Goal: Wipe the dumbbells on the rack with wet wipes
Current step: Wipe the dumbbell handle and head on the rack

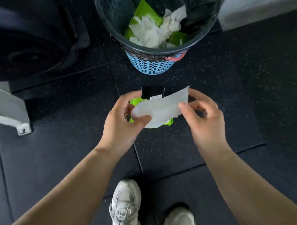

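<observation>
A white wet wipe (160, 109) is stretched between the person's hands, above a green wipe packet (134, 101) that shows just behind it; whether the packet is held or lying on the floor I cannot tell. The left hand (122, 121) pinches one end between thumb and fingers, the right hand (202, 119) pinches the other. Beyond them, the bin (151, 66) already holds crumpled wipes and green wrappers, so some wiping looks done. No dumbbells or rack can be made out, so how many remain I cannot judge.
</observation>
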